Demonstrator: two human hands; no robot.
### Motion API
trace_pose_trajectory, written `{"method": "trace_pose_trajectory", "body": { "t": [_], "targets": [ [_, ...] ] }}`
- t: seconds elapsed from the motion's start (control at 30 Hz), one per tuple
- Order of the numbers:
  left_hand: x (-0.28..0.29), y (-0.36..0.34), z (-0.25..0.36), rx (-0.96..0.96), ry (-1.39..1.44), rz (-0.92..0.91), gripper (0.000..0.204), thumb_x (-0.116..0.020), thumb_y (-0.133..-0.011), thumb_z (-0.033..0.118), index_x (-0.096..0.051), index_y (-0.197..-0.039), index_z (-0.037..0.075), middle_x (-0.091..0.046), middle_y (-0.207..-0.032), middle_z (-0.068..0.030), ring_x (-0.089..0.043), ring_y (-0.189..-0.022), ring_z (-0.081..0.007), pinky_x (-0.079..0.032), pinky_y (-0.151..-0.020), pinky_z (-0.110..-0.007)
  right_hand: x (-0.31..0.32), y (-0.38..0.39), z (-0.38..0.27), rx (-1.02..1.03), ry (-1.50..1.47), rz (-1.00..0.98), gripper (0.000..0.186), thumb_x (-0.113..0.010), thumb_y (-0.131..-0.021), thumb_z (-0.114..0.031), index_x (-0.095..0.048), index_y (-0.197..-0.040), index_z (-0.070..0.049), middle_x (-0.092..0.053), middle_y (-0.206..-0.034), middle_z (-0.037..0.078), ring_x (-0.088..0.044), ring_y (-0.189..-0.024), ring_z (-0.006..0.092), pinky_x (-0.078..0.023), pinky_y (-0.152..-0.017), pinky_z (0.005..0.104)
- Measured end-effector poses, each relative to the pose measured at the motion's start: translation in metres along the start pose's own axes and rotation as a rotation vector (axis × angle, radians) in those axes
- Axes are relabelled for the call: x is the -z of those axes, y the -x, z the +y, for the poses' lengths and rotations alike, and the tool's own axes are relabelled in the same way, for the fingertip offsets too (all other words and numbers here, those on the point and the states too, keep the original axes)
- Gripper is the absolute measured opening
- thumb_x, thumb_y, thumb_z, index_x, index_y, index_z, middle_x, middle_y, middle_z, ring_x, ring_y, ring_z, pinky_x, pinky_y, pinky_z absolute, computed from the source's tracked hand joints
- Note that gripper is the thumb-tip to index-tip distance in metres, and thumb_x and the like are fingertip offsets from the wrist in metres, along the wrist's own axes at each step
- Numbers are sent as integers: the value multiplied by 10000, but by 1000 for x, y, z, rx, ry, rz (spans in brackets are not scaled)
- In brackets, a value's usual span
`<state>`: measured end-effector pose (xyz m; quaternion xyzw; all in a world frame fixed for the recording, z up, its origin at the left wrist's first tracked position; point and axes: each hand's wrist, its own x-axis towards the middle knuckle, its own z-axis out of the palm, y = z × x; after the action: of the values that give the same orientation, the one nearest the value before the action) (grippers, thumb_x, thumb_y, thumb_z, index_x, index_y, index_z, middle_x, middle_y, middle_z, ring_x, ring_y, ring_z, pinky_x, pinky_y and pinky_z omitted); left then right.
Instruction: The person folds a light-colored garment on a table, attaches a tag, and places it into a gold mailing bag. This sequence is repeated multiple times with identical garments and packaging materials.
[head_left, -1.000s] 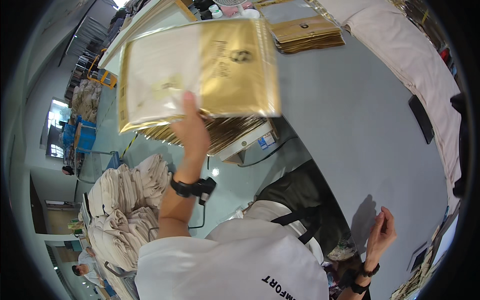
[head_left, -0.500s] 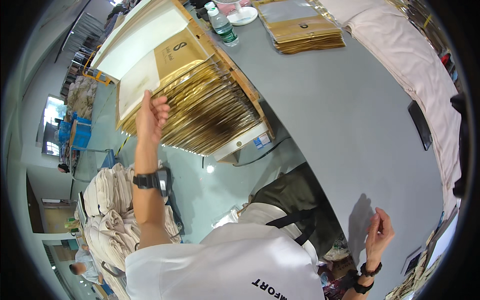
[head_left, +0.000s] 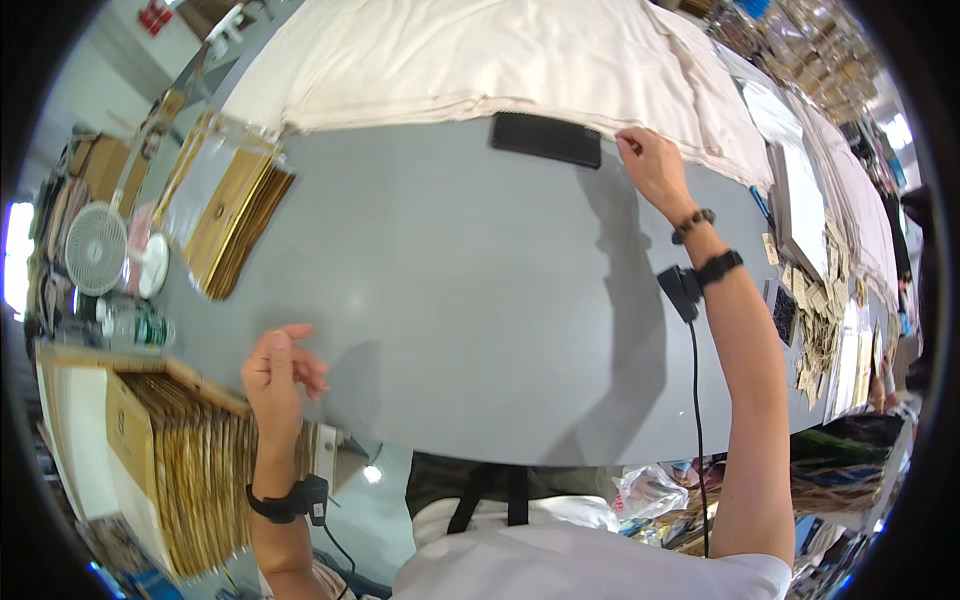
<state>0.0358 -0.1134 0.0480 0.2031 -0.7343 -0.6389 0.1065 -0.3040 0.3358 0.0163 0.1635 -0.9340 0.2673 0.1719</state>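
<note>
My left hand (head_left: 283,370) hovers over the near left edge of the grey table (head_left: 430,290), fingers spread, with nothing in it. At the far side, my right hand (head_left: 653,168) reaches to the hem of a cream cloth (head_left: 480,60). Its fingers are curled together at the fingertips; whether they pinch anything is hidden. Just left of these fingertips lies a flat black rectangular object (head_left: 545,140), phone-like, against the cloth's edge. Below my left hand and to its left, a box holds a thick row of gold-and-clear packaging bags (head_left: 200,470).
A smaller stack of gold-and-clear bags (head_left: 225,205) rests at the table's left. Near it stand a white fan (head_left: 97,248) and a clear bottle (head_left: 140,325). Brown paper tags (head_left: 815,320) pile up at the right. A black cable (head_left: 699,430) hangs from my right wrist device.
My view has swung from the bag box toward the table. My left hand has left the bags and is now over the table edge; my right hand has reached forward to the cloth.
</note>
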Motion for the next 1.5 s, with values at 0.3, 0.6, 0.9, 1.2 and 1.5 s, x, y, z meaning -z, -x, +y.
{"method": "trace_pose_trajectory", "body": {
  "t": [0.3,0.6,0.9,1.2,1.5],
  "targets": [
    [-131,-95,50,-68,-154,-354,345,-537,-1127,278,-738,-1132,-2,-698,-740,-46,-613,-609,-81,-476,-563,-232,-18,-55,54,-171,94,68,202,-723,-938,-228,-834,-1044,-96,-734,-1119,95,-703,-1035,318,-552,-898,436],
    [-279,-180,55,-517,-344,-490,201,-656,-1039,212,-771,-1077,52,-705,-772,-94,-657,-680,-175,-521,-646,-330,16,-62,31,-279,-146,208,236,-704,-1009,-270,-806,-1085,-70,-781,-796,95,-739,-688,221,-567,-674,363],
    [-368,-299,47,-724,-671,-144,236,-753,-949,249,-814,-1062,51,-781,-939,-184,-750,-882,-344,-569,-826,-444,-2,-74,30,-166,-282,257,229,-606,-1066,-204,-608,-1221,-35,-792,-968,184,-769,-899,324,-582,-830,420],
    [-363,-296,68,-944,-456,-8,283,-761,-962,307,-818,-987,31,-761,-820,-145,-692,-722,-301,-535,-711,-409,-31,-70,51,37,-49,73,475,-691,-953,-247,-611,-1383,-61,-768,-1052,224,-731,-976,420,-567,-891,482],
    [-378,-250,90,193,477,-641,625,-516,-1102,549,-643,-1313,-26,-717,-1231,-193,-707,-1070,-251,-575,-886,-351,-9,-79,25,185,-208,468,366,-583,-965,-40,-701,-1296,-143,-702,-769,188,-702,-728,376,-551,-700,465]
  ]
}}
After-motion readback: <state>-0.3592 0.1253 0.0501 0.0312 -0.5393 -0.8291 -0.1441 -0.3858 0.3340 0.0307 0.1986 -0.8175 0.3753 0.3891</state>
